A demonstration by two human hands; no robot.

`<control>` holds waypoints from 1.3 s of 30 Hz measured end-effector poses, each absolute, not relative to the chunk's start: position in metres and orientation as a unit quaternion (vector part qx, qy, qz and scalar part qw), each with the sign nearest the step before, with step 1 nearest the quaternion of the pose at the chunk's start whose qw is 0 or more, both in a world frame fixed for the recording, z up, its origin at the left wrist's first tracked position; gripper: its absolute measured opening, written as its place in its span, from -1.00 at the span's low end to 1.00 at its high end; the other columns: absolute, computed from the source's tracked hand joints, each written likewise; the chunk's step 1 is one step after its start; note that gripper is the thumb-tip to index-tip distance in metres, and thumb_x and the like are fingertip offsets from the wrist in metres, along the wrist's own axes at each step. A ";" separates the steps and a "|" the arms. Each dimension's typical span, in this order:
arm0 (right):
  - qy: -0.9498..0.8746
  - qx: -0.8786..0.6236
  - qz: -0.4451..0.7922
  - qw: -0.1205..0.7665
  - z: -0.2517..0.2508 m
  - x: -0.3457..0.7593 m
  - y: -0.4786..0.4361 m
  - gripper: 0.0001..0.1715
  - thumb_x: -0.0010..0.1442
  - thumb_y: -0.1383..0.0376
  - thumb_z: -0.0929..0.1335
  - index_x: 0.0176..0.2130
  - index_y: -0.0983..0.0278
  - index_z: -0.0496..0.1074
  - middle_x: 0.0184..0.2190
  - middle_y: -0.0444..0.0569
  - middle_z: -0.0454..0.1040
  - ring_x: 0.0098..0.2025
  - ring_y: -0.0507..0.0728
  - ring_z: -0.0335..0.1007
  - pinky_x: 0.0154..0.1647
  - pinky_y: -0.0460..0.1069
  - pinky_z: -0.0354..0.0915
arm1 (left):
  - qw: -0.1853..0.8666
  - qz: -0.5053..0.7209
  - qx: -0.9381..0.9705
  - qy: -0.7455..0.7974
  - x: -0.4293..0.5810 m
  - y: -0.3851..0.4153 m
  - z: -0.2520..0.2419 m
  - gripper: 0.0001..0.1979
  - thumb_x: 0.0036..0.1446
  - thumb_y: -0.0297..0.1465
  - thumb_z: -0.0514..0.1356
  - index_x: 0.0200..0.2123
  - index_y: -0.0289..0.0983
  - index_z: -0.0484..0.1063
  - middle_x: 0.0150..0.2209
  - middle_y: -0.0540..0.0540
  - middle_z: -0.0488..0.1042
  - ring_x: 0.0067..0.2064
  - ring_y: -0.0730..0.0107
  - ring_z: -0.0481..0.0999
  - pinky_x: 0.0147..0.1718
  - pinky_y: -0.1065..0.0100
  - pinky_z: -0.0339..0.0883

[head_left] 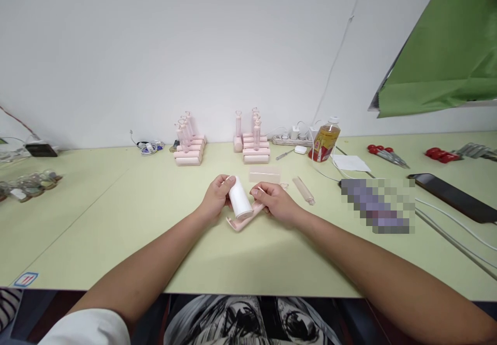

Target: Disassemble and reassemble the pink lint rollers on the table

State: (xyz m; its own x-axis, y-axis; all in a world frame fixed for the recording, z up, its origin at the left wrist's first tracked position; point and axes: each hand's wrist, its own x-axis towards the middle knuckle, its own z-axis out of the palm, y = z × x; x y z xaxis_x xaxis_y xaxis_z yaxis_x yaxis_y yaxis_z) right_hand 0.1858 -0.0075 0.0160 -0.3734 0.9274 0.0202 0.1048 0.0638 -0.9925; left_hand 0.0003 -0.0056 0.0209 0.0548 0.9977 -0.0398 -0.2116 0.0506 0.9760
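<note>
My left hand (217, 195) is closed round a white lint roller refill (240, 200), a tilted cylinder over the table. Close beside it, my right hand (274, 200) grips a pink lint roller handle (243, 223), whose bent frame runs below the lower end of the refill. Whether the refill and frame touch I cannot tell. Just beyond my hands lies a pale pink clear cover (264, 174). Right of my right hand is a pink handle piece (303, 190), flat on the table.
Pink lint rollers with upright handles stand in a left group (189, 153) and a middle group (256, 152). To the right are a drink bottle (325, 140), white paper (351, 163), red-handled tools (384, 153), cables and a black phone (454, 195).
</note>
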 end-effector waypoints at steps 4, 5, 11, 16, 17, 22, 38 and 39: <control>-0.591 -0.415 0.590 0.360 0.019 0.186 -0.009 -0.56 0.08 -0.07 0.37 -0.44 0.25 0.31 -0.67 -0.27 0.16 -0.70 -0.08 -0.05 -0.73 -0.13 -0.10 | 0.566 0.514 0.478 0.433 -0.001 -0.006 0.021 -0.56 -0.09 -0.04 0.33 -0.39 -0.26 0.31 -0.55 0.08 0.28 -0.55 0.53 0.29 -0.63 0.50 0.16; -0.588 -0.414 0.596 0.358 0.021 0.186 -0.010 -0.55 0.08 -0.07 0.37 -0.44 0.26 0.31 -0.66 -0.27 0.17 -0.71 -0.09 -0.06 -0.74 -0.13 -0.10 | 0.564 0.514 0.479 0.434 -0.001 -0.006 0.021 -0.57 -0.08 -0.03 0.32 -0.39 -0.26 0.31 -0.54 0.08 0.28 -0.55 0.53 0.29 -0.63 0.50 0.16; -0.562 -0.407 0.628 0.353 0.027 0.187 -0.012 -0.55 0.07 -0.05 0.38 -0.47 0.26 0.29 -0.69 -0.28 0.12 -0.72 -0.10 -0.10 -0.76 -0.16 -0.13 | 0.569 0.500 0.489 0.434 -0.003 -0.005 0.020 -0.56 -0.08 -0.02 0.31 -0.38 -0.25 0.33 -0.52 0.08 0.26 -0.54 0.54 0.26 -0.62 0.51 0.13; -0.541 -0.407 0.661 0.324 0.024 0.186 -0.012 -0.51 0.06 -0.09 0.39 -0.49 0.26 0.26 -0.74 -0.30 0.09 -0.73 -0.11 -0.13 -0.78 -0.19 -0.19 | 0.590 0.479 0.499 0.418 -0.001 -0.007 0.017 -0.58 -0.08 -0.04 0.32 -0.35 -0.26 0.38 -0.53 0.07 0.29 -0.55 0.54 0.26 -0.60 0.49 0.12; -0.537 -0.404 0.669 0.316 0.023 0.186 -0.012 -0.50 0.06 -0.09 0.39 -0.48 0.26 0.26 -0.75 -0.30 0.09 -0.74 -0.11 -0.13 -0.79 -0.19 -0.20 | 0.597 0.476 0.497 0.412 -0.001 -0.008 0.017 -0.58 -0.08 -0.03 0.32 -0.35 -0.27 0.39 -0.53 0.06 0.31 -0.55 0.54 0.26 -0.59 0.48 0.14; -0.536 -0.378 0.693 0.300 0.018 0.185 -0.012 -0.49 0.08 -0.11 0.38 -0.46 0.27 0.28 -0.75 -0.31 0.11 -0.75 -0.12 -0.13 -0.83 -0.21 -0.19 | 0.627 0.454 0.498 0.391 0.002 -0.013 0.020 -0.58 -0.05 -0.03 0.31 -0.38 -0.29 0.41 -0.51 0.03 0.39 -0.54 0.54 0.30 -0.56 0.47 0.17; -0.510 -0.358 0.728 0.286 0.008 0.183 -0.011 -0.45 0.23 -0.12 0.26 -0.31 0.33 0.36 -0.58 -0.11 0.41 -0.68 -0.02 0.33 -0.77 -0.14 0.34 | 0.673 0.401 0.524 0.333 -0.001 -0.012 0.014 -0.63 0.10 -0.07 0.23 -0.29 -0.28 0.35 -0.44 -0.01 0.43 -0.41 0.41 0.45 -0.44 0.42 0.31; -0.510 -0.362 0.725 0.288 0.008 0.183 -0.011 -0.44 0.22 -0.13 0.26 -0.30 0.33 0.36 -0.58 -0.10 0.41 -0.66 0.00 0.35 -0.77 -0.14 0.33 | 0.673 0.400 0.525 0.334 -0.001 -0.012 0.014 -0.62 0.10 -0.07 0.23 -0.29 -0.29 0.35 -0.45 -0.01 0.42 -0.41 0.42 0.44 -0.44 0.42 0.31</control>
